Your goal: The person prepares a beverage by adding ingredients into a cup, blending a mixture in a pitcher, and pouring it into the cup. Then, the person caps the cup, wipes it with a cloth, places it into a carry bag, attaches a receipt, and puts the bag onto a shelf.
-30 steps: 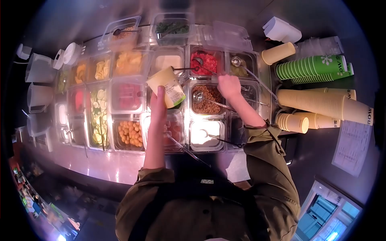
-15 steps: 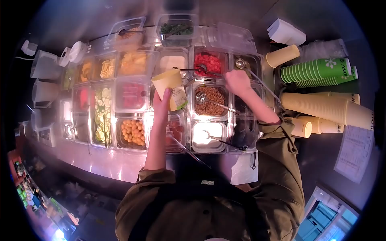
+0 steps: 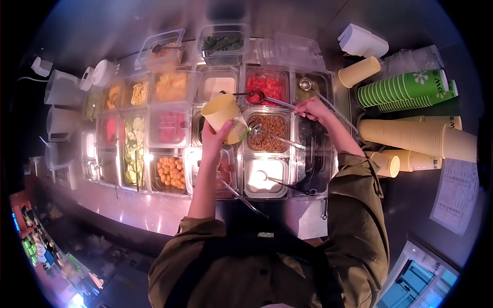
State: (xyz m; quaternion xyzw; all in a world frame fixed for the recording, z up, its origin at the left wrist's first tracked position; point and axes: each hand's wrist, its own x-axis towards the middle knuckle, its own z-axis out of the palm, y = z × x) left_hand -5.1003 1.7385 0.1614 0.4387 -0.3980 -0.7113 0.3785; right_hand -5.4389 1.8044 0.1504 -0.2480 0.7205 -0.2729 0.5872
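My left hand [image 3: 213, 136] is wrapped round a pale yellow paper cup [image 3: 221, 110] with a printed label. The cup leans, its mouth toward the upper left, above the middle of the food containers. In my right hand [image 3: 313, 109] is the handle of a ladle [image 3: 255, 96], fingers closed on it. The ladle's dark bowl is over the near edge of a container of red diced pieces [image 3: 269, 84], right of the cup. Whether the bowl holds anything I cannot make out. Just below lies a container of brown grains [image 3: 269, 134] with another metal scoop [image 3: 255, 130] in it.
Containers around hold orange balls [image 3: 170, 172], pale green slices [image 3: 134, 136], yellow chunks [image 3: 172, 84] and a white food [image 3: 264, 177]. Behind them stands a tub of dark leaves [image 3: 223, 43]. Stacks of green cups [image 3: 400, 90] and pale cups [image 3: 400, 136] lie at the right.
The ladle's bowl has come down toward the near edge of the red container, closer to the cup. The cup tilts more, and my right hand has shifted slightly right and nearer.
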